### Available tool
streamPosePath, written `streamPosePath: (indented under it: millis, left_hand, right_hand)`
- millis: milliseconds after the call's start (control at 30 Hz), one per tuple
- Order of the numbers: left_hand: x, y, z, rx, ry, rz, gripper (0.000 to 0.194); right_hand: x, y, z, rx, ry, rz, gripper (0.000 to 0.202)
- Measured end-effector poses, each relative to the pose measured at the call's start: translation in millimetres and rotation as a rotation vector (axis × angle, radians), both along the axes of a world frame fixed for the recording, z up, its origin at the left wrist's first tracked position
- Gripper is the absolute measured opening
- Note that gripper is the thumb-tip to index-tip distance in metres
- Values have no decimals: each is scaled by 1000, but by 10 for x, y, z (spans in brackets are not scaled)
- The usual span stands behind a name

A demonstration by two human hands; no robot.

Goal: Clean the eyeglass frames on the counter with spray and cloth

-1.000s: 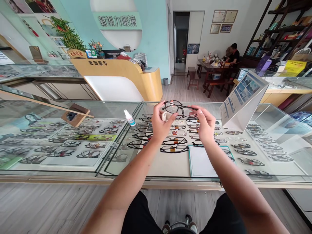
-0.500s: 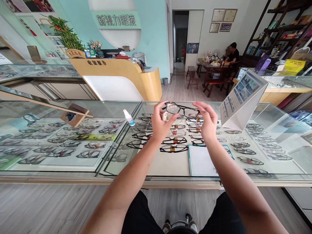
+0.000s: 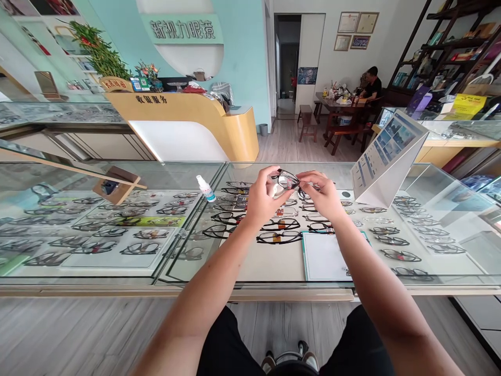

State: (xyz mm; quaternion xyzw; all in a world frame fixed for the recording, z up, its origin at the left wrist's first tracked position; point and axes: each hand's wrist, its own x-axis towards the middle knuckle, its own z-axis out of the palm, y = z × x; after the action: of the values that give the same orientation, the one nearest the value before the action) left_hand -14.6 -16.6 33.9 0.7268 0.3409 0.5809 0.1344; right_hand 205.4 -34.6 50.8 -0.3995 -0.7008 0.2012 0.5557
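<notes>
Above the glass display case [image 3: 242, 266], my left hand [image 3: 263, 197] is closed on one side of a pair of black-framed glasses [image 3: 287, 180], with something small and white also in its palm. My right hand [image 3: 321, 194] has its fingers closed on the glasses' other side, near the middle of the frame, and partly covers the far lens. Rows of glasses [image 3: 279, 224] lie in the case under my hands. A small white bottle with a blue label [image 3: 205, 189] stands on the glass to the left.
A white sign stand [image 3: 387, 162] stands on the case at the right, a wooden holder [image 3: 115, 186] at the left. Further back are a yellow counter [image 3: 242, 133] and a person [image 3: 371, 86] sitting at a dark table.
My right hand has moved left along the glasses, closer to my left hand, and its fingers have closed on them. The glasses are turned to a different angle.
</notes>
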Motion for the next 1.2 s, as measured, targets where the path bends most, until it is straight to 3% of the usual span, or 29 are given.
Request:
streamPosePath:
  millis: [200, 333, 467, 567, 600, 733, 833, 1067, 1200]
  left_hand:
    - [14, -21, 35, -139, -59, -161, 73]
    - [24, -17, 29, -129, -57, -189, 71]
    - [40, -38, 52, -105, -115, -80, 68]
    - [44, -89, 114, -72, -88, 10, 30]
    - [49, -107, 134, -72, -65, 5, 26]
    - [97, -150, 155, -171, -43, -112, 34]
    - [137, -148, 123, -271, -89, -142, 43]
    - [104, -39, 46, -425, -244, -39, 42]
    - [47, 46, 21, -379, -238, 51, 34]
  right_hand:
    - [28, 1, 54, -355, 213, 211, 21]
    - [23, 2, 45, -419, 290, 227, 19]
    - [-3, 36, -13, -343, 347, 150, 21]
    - [-53, 36, -63, -249, 316, 24, 23]
    - [-80, 27, -80, -189, 283, -27, 23]
    - [-214, -39, -145, 133, 107, -188, 19]
    - [-295, -85, -192, 265, -32, -246, 18]
    - [-379, -145, -224, 297, -151, -198, 23]
    - [-391, -166, -181, 267, -148, -162, 21]
